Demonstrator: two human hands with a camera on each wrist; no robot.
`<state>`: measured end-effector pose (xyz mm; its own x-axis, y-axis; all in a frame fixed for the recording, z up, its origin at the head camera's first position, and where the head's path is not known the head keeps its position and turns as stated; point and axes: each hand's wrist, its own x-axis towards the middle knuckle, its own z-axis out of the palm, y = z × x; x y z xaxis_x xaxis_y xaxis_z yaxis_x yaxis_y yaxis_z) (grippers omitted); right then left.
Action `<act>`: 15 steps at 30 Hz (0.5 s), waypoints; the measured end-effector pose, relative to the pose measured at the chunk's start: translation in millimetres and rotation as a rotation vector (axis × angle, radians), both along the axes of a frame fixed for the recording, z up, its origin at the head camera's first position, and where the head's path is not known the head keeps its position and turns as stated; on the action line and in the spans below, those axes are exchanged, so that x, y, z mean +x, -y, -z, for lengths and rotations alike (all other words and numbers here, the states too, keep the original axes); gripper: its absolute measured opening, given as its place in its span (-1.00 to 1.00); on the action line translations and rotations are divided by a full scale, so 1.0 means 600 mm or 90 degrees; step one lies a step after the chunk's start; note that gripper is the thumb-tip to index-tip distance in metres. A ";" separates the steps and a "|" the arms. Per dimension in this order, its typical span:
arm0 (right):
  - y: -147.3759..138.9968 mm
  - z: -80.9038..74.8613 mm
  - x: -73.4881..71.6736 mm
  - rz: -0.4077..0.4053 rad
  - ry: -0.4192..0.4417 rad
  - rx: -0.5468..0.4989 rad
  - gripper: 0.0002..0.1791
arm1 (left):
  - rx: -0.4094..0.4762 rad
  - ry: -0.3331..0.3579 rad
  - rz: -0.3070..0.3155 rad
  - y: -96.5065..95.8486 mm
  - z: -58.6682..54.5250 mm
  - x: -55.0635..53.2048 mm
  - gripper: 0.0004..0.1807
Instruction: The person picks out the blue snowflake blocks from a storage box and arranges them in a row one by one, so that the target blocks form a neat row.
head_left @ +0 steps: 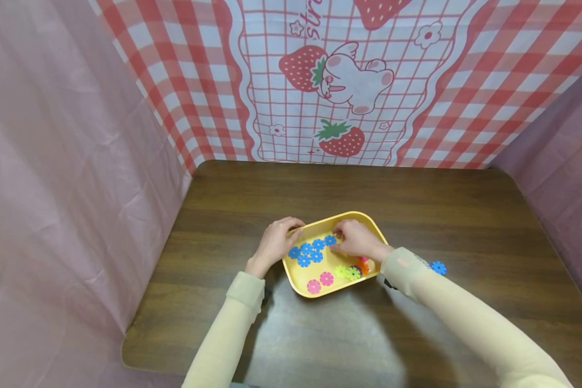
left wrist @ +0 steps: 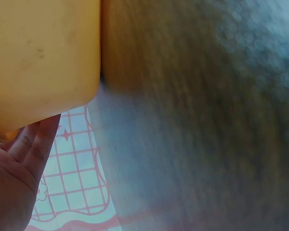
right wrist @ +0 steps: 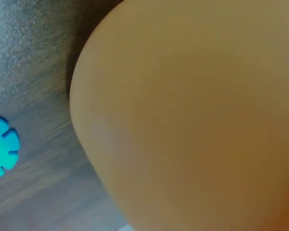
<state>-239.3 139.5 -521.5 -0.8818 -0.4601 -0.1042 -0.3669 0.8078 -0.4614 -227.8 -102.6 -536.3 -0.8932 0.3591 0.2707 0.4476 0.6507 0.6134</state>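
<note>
Right hand (head_left: pixel 358 239) inside the yellow tray (head_left: pixel 298 275), left hand (head_left: pixel 274 241) at its corner

The yellow tray sits near the middle of the brown wooden table (head_left: pixel 252 194), turned at a slant. The left hand grips it by the far left corner, thumb and fingers bent about the rim; the left wrist view shows fingers against the outer wall. The right hand reaches in over the right end, fingers bent, tips next to the rightmost of the blue discs (head_left: pixel 316 256) — whether they pinch it I cannot tell, and the right wrist view shows mostly the tray's outside.

The blue discs, notched like flowers, lie close together on the tray floor towards its far left. Two pink discs (head_left: pixel 326 278) lie near the front wall. To their right come yellow-green discs (head_left: pixel 341 271), then an orange disc (head_left: pixel 364 267) partly overlapped by others — all beneath or beside the right forearm.

One loose blue disc (head_left: pixel 438 268) lies on the table, outside the tray, just beyond the right sleeve (head_left: pixel 458 293). Behind the table hangs a strawberry-print cloth (head_left: pixel 291 145).
</note>
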 end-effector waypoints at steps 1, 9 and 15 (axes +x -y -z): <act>0.001 0.001 -0.001 0.003 0.003 0.000 -0.55 | 0.000 0.001 -0.001 0.000 0.000 0.000 -0.85; 0.006 0.006 -0.001 0.017 0.017 0.006 -0.63 | 0.000 0.009 0.001 -0.001 -0.001 0.000 -0.84; 0.009 0.012 0.002 0.004 -0.001 -0.009 -0.63 | -0.002 0.005 -0.004 0.000 0.001 0.001 -0.85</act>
